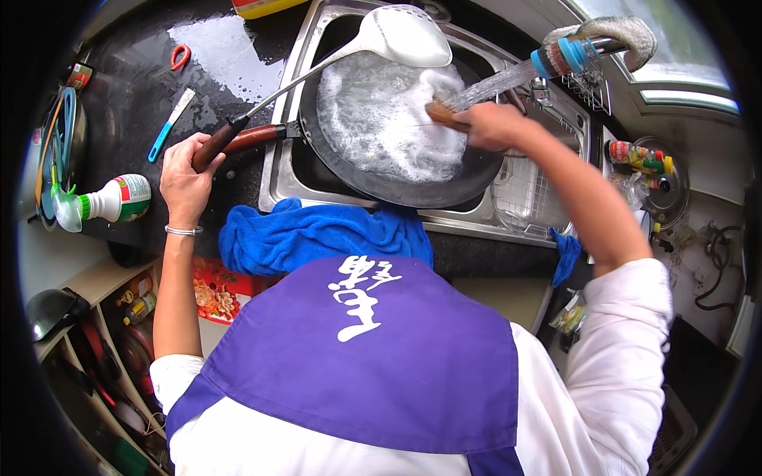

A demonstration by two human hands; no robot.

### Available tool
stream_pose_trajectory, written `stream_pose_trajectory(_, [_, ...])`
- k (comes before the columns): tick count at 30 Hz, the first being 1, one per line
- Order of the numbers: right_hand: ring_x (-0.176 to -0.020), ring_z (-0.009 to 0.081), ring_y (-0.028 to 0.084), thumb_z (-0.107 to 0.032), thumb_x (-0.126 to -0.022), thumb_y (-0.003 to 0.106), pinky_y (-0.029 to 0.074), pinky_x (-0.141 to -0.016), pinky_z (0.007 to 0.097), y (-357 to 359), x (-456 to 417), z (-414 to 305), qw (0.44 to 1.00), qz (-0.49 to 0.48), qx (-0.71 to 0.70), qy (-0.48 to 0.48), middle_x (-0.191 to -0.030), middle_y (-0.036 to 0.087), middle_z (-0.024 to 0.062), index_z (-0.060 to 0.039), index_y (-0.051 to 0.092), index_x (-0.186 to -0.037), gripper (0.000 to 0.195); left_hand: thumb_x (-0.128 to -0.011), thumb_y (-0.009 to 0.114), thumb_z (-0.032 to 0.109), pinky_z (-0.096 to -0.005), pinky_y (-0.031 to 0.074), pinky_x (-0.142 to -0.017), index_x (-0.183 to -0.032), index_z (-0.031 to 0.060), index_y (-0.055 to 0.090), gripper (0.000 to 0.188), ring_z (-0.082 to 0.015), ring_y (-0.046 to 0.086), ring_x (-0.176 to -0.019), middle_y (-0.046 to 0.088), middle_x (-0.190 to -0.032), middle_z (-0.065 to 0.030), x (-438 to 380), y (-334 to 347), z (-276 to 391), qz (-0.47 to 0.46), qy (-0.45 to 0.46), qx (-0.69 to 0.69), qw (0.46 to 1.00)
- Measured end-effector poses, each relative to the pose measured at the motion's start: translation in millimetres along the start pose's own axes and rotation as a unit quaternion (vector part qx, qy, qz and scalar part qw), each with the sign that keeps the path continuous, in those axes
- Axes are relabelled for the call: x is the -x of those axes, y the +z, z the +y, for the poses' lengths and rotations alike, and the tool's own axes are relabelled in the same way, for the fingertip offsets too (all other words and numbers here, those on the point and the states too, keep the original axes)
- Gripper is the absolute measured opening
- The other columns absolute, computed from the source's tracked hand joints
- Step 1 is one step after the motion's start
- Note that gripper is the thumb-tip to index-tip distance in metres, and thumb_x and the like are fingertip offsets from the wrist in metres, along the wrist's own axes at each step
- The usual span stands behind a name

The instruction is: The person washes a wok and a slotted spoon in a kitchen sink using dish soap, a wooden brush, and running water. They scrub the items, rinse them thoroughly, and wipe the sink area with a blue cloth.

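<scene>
My left hand [186, 172] grips the dark wooden handle of a metal slotted turner [411, 37]. The wok's reddish-brown wooden handle [256, 137] runs to the same hand; how the fingers meet it is partly hidden. The turner's perforated head hangs over the far side of a black wok [411, 193], which rests tilted over the sink [280, 172]. Foamy water [387, 131] covers much of the wok's inside. My right hand [497, 126] holds a wooden-handled brush [443, 113] in the foam. Water streams from the faucet [565, 56] onto the area around the brush.
A blue towel [327, 235] lies along the sink's front edge. On the left counter are a spray bottle [116, 199], a blue-handled knife [171, 126] and a red-handled tool [180, 58]. A wire basket [530, 184] sits in the right basin. Condiment bottles [640, 156] stand farther right.
</scene>
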State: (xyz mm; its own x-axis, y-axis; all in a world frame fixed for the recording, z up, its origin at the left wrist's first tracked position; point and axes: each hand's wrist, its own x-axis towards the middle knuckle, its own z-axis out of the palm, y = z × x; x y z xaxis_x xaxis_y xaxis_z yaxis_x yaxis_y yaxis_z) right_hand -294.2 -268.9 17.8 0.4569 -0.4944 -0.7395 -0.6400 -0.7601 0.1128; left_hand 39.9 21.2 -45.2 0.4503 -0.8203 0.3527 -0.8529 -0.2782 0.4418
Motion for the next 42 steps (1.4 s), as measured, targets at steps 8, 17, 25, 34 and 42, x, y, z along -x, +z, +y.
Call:
stream_pose_trajectory(8, [-0.049, 0.0123, 0.053, -0.012, -0.077, 0.061, 0.049, -0.051, 0.0291, -22, 62, -23, 0.961, -0.177, -0.195, -0.084, -0.071, 0.06, 0.0068, -0.0178, 0.046, -0.135, 0.06, -0.065, 0.077, 0.009, -0.0324, 0.047, -0.076, -0.092, 0.0091, 0.063, 0.03, -0.0213, 0.058, -0.088, 0.063, -0.09, -0.0004, 2, -3, 1, 0.004, -0.007, -0.004, 1.0])
stream_pose_trajectory(17, [-0.098, 0.0273, 0.062, -0.013, -0.074, 0.053, 0.05, -0.081, 0.0399, -6, 22, 16, 0.997, -0.024, 0.062, 0.047, -0.098, 0.066, 0.0118, -0.0173, 0.063, -0.112, 0.039, -0.065, 0.077, 0.008, -0.0322, 0.048, -0.076, -0.089, 0.0089, 0.062, 0.028, -0.0209, 0.058, -0.088, 0.064, -0.092, 0.0008, 1, -4, 2, 0.01, 0.005, 0.002, 1.0])
stream_pose_trajectory(25, [-0.059, 0.0162, 0.058, -0.014, -0.074, 0.062, 0.048, -0.056, 0.0304, 10, 7, -67, 0.92, -0.111, -0.363, -0.095, -0.071, 0.06, 0.0096, -0.0122, 0.042, -0.137, 0.067, -0.066, 0.077, 0.011, -0.0329, 0.048, -0.075, -0.09, 0.0101, 0.063, 0.028, -0.0211, 0.058, -0.088, 0.064, -0.089, 0.0002, 1, -3, 2, 0.011, 0.0, -0.007, 1.0])
stream_pose_trajectory(34, [-0.072, 0.0261, 0.062, -0.017, -0.069, 0.066, 0.05, -0.07, 0.0359, 4, 80, 36, 0.987, 0.088, -0.122, -0.055, -0.078, 0.063, 0.0105, -0.0148, 0.056, -0.122, 0.054, -0.064, 0.076, 0.007, -0.0347, 0.045, -0.083, -0.088, 0.0076, 0.061, 0.029, -0.024, 0.057, -0.095, 0.063, -0.103, -0.0019, 6, -6, -2, 0.004, 0.002, 0.026, 1.0])
stream_pose_trajectory(42, [-0.089, 0.0339, 0.062, -0.037, -0.066, 0.069, 0.048, -0.084, 0.0389, 49, 40, 109, 0.964, 0.199, -0.175, -0.015, -0.092, 0.065, 0.0165, -0.011, 0.07, -0.094, 0.038, -0.059, 0.076, 0.003, -0.0358, 0.044, -0.086, -0.083, 0.0068, 0.057, 0.031, -0.0259, 0.055, -0.101, 0.061, -0.108, -0.0041, 6, -9, 1, -0.028, 0.026, -0.008, 0.999])
